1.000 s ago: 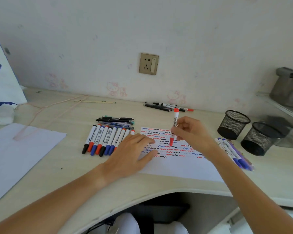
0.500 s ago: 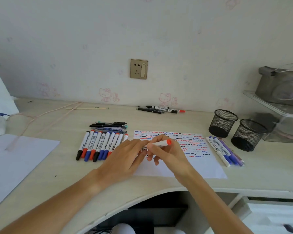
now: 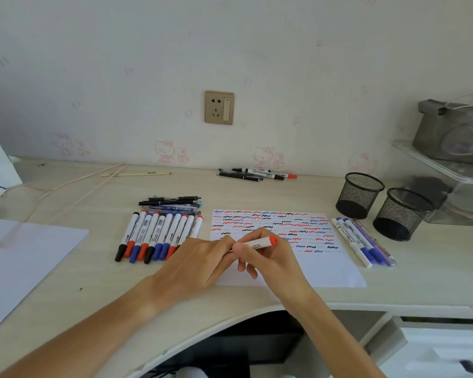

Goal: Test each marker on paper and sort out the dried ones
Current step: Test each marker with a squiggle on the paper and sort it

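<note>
A white sheet of paper lies on the desk, its upper half full of red, blue and black squiggles. Over its left part my right hand holds a white marker with a red end, lying almost level and pointing left. My left hand meets the marker's left end, its fingers curled there; the tip and any cap are hidden between the hands. A row of red, blue and black markers lies left of the paper.
Pens lie behind the marker row. Several blue and purple markers lie right of the paper, beside two black mesh cups. More markers sit by the wall. Another white sheet lies at the left.
The red marker went from upright over the paper to nearly level. My left hand left the paper and came onto the marker's left end. The camera tilted a little.
</note>
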